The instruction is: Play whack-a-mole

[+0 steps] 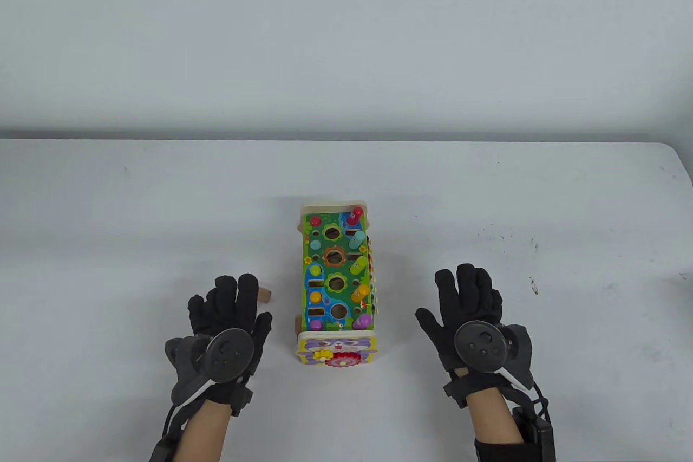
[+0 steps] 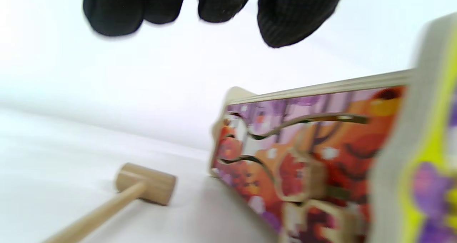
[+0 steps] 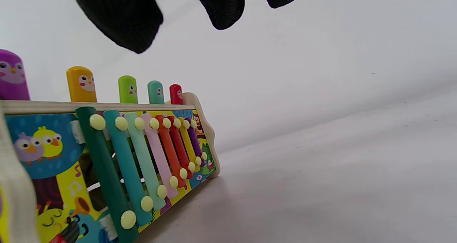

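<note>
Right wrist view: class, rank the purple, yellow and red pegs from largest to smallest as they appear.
1. Purple peg
2. Yellow peg
3. Red peg
Nearness to the camera inflates the purple one, so true sizes stay unsure.

Toy box [image 1: 335, 288] painted wood, glossy pegs [image 3: 81, 84]; mallet [image 2: 144, 187] bare wood; gloves [image 1: 230, 316] matt knit.

Sat in the middle of the white table [image 1: 162, 202]: a bright toy box [image 1: 337, 283] with holes on top and little colored pegs [image 1: 359, 267] sticking up along its right side. Rested flat on each side of it, touching nothing: left hand [image 1: 230, 321], right hand [image 1: 468, 310]. Peeked out past the left fingers: a bit of wooden hammer [image 1: 265, 295].
</note>
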Demonstrator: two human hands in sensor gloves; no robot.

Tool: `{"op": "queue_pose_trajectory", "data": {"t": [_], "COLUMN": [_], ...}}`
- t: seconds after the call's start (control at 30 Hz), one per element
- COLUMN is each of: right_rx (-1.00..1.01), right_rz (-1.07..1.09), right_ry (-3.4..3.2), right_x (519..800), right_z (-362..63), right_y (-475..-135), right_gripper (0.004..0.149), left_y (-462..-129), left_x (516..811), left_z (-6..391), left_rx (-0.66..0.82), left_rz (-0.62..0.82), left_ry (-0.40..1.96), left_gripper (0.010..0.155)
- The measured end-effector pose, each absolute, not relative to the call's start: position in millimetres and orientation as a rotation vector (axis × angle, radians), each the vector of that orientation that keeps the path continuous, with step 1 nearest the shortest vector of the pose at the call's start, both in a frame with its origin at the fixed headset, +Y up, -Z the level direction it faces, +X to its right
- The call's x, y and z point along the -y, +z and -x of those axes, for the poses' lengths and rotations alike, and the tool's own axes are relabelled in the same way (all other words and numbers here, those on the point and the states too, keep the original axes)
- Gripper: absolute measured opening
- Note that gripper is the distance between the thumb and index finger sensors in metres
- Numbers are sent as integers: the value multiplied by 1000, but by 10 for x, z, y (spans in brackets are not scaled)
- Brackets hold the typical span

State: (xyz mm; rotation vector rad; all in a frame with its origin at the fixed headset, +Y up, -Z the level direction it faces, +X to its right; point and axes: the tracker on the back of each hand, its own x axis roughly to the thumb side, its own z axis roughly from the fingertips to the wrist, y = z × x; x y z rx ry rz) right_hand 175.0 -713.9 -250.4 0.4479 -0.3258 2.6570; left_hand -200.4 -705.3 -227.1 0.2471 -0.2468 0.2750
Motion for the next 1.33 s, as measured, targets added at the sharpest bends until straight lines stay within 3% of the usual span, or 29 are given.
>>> {"op": "queue_pose_trajectory", "data": {"t": [0.33,1.33], "right_rx": [302,256], "right_rz": [-586,-539], "right_ry": [2728,2700], "right_x": [7139,7181], "right_z": [-1620,-1642], "right_y": [-2482,-2505], "right_gripper": [78,76], "left_y": [-2217,-2224], "left_x": [7030,7052], "left_z": [1835,1824], "left_rx": [354,373], "left_rz": [-172,-153], "left_ry": [256,303], "left_gripper": [78,78]}}
